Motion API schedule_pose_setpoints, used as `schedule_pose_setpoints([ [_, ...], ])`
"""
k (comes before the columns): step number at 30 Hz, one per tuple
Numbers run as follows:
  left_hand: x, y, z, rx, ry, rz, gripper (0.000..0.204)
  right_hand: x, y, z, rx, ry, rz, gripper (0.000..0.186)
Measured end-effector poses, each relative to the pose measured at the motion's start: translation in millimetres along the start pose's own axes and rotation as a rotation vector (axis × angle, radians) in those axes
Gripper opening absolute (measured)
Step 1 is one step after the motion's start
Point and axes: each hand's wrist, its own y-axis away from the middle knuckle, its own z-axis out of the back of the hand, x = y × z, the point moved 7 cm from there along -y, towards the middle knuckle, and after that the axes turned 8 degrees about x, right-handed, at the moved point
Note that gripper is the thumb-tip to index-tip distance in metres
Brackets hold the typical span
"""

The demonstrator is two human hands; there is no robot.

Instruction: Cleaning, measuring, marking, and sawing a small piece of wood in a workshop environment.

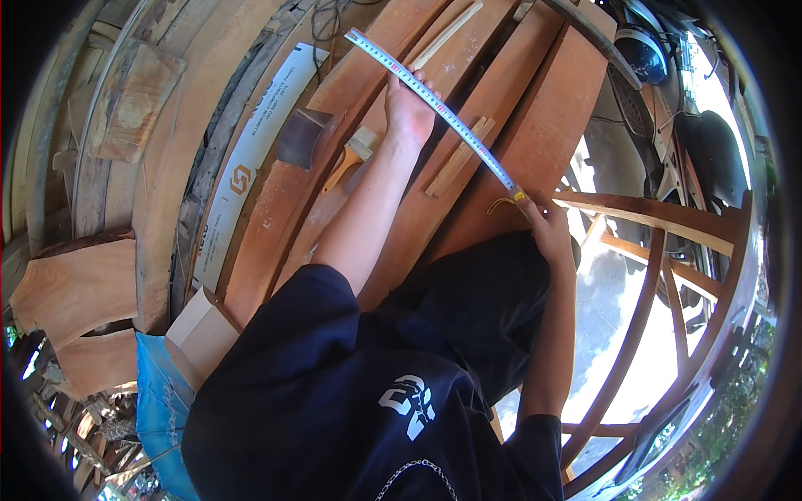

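A tape measure blade [451, 118] is drawn out in a slant over reddish-brown planks, its far end free at the upper left. My left hand [409, 113], palm up, has its fingers around the blade partway along, and the fingertips show past its edge. My right hand [548, 227] is closed on the tape measure's yellow case [520, 197], most of which the fingers hide. A thin strap loop [499, 203] hangs beside it. Between my left forearm and a dark curved sheet [302, 139] lies a paintbrush [357, 152]. A short wood strip [460, 156] rests on a plank below the blade.
A pale stick [448, 35] lies on the far planks [493, 83]. Left of them run a white printed panel strip [259, 150] and weathered boards [167, 167]. To the right stands a wooden frame [656, 219], with a motorcycle [643, 54] beyond. Blue fabric [160, 409] hangs at lower left.
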Motion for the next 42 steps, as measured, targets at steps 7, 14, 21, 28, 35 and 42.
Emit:
schedule_pose_setpoints([
  [7, 2, 1, 23, -0.061, -0.024, -0.014, 0.025, -14, -9, 0, -0.041, 0.149, -0.107, 0.053],
  [14, 2, 5, 37, -0.077, -0.046, -0.010, 0.025, -11, -9, -4, -0.036, 0.335, -0.038, 0.055],
  [21, 2, 13, 46, -0.076, -0.013, 0.010, 0.024, -9, -8, -9, 0.023, 0.366, -0.028, 0.058],
  [28, -1, 16, 46, -0.077, -0.009, 0.005, 0.025, -4, -4, -7, -0.013, 0.402, -0.042, 0.058],
  [35, -10, 27, 34, -0.118, -0.013, -0.059, 0.048, -4, -2, -6, -0.041, 0.414, -0.051, 0.053],
  [42, -11, 25, 32, -0.093, -0.156, -0.014, 0.052, -3, -2, -8, -0.002, 0.391, -0.043, 0.053],
])
